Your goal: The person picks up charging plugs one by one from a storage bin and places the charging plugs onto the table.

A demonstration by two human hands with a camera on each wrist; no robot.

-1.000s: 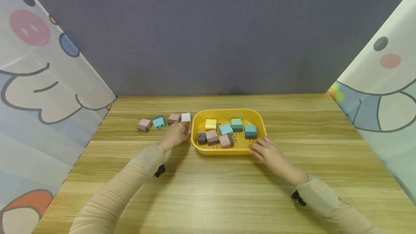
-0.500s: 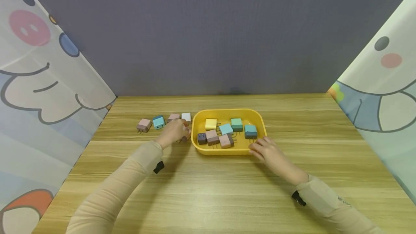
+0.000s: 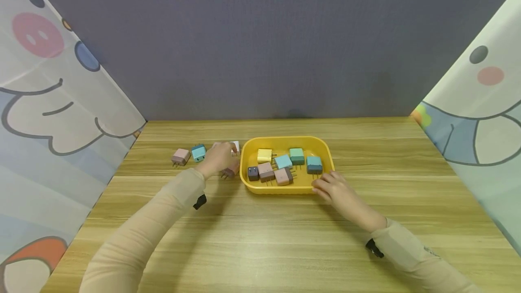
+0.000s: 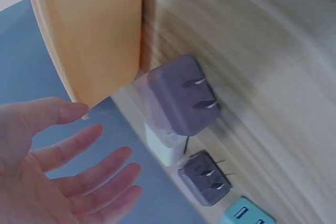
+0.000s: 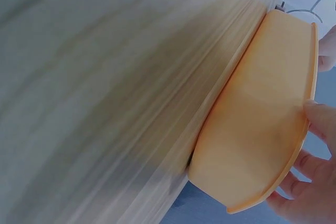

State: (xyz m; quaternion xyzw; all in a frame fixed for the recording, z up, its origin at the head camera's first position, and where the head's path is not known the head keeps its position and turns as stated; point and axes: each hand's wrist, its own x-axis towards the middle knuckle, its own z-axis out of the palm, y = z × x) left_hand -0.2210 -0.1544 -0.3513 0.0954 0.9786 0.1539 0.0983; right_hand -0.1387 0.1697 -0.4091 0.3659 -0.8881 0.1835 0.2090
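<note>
My left hand (image 3: 219, 158) hovers over several plug chargers left of the yellow tray. Its fingers are spread and hold nothing in the left wrist view. Close by it lie a mauve-pink charger (image 4: 181, 95) beside the tray wall, a white charger (image 4: 167, 145), a second mauve charger (image 4: 205, 178) and a teal charger (image 4: 247, 212). With my right hand (image 3: 334, 190) I grip the front right rim of the yellow tray (image 3: 286, 190); the thumb is outside and the fingers are over the rim. In the head view the left hand partly covers the chargers beneath it.
Inside the tray lie several chargers, among them a yellow charger (image 3: 264, 155), a green charger (image 3: 296, 156) and a black charger (image 3: 253, 173). A pink charger (image 3: 181, 157) lies farthest left. A grey panel (image 3: 268, 49) stands behind the wooden table (image 3: 260, 238).
My left hand has come off the mauve-pink charger next to the tray and shifted slightly toward the back, over the white one. The right hand stays on the tray rim.
</note>
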